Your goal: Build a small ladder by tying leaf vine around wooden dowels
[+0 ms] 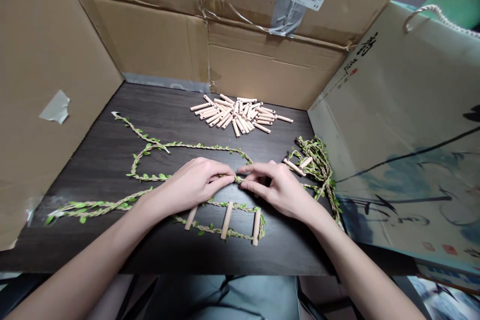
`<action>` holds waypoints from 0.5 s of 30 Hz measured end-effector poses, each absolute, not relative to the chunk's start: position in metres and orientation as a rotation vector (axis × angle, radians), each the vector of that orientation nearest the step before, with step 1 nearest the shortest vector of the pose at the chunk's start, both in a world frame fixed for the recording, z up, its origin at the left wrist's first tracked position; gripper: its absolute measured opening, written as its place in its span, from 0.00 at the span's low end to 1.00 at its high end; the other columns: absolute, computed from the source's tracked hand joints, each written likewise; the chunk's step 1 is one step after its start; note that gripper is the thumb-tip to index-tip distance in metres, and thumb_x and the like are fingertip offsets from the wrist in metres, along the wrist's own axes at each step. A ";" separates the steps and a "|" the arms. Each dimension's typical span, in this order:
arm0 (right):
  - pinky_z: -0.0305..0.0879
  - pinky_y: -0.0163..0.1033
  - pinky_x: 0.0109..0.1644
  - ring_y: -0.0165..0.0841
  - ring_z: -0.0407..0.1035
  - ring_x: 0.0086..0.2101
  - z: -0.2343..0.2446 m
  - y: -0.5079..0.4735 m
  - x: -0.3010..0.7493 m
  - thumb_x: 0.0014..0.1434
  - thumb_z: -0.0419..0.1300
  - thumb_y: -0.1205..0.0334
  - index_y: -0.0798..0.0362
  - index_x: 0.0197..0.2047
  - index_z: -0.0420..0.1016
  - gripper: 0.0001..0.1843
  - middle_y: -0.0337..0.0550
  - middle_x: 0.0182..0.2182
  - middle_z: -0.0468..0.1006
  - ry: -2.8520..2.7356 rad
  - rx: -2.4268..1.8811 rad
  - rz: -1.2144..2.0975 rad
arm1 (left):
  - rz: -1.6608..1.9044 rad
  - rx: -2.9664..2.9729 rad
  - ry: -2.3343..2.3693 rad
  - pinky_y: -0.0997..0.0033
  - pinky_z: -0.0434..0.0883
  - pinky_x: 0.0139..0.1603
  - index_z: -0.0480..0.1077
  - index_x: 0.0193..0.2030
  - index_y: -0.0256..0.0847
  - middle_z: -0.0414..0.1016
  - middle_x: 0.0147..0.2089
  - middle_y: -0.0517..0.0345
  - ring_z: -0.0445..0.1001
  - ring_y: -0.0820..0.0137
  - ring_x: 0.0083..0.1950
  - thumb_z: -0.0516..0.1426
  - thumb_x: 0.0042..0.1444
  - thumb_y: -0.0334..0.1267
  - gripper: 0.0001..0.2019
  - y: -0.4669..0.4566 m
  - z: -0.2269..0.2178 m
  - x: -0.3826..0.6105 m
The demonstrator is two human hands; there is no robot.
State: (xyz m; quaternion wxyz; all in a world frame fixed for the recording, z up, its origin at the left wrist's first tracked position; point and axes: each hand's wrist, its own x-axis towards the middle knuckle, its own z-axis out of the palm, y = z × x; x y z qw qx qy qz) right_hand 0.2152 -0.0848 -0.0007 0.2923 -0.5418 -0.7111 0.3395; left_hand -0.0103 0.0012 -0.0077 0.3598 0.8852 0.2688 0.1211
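Observation:
My left hand (200, 178) pinches a braided twine with small green leaves (191, 146) near the middle of the table. Close by on the right, my right hand (272, 182) has thumb and fingers closed on the same twine, a short knotted bit showing between the hands. The twine loops back to the left behind my left hand. In front of my hands lies a small rope ladder (226, 220) of leafy twine with several wooden rungs. Part of it is hidden beneath my left hand.
Short wooden sticks with drilled ends (240, 115) lie heaped at the back. A tangle of leafy twine (318, 165) with wooden rungs is at the right. Cardboard walls (161, 45) stand behind and left; a printed paper bag (405, 150) stands right.

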 end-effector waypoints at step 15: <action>0.64 0.36 0.46 0.32 0.79 0.37 0.004 -0.087 0.221 0.68 0.66 0.64 0.50 0.47 0.79 0.04 0.36 0.36 0.87 -1.955 -1.455 0.908 | 0.277 2.158 0.670 0.75 0.65 0.34 0.85 0.43 0.38 0.84 0.36 0.55 0.75 0.70 0.32 0.57 0.69 0.47 0.18 0.004 0.000 -0.011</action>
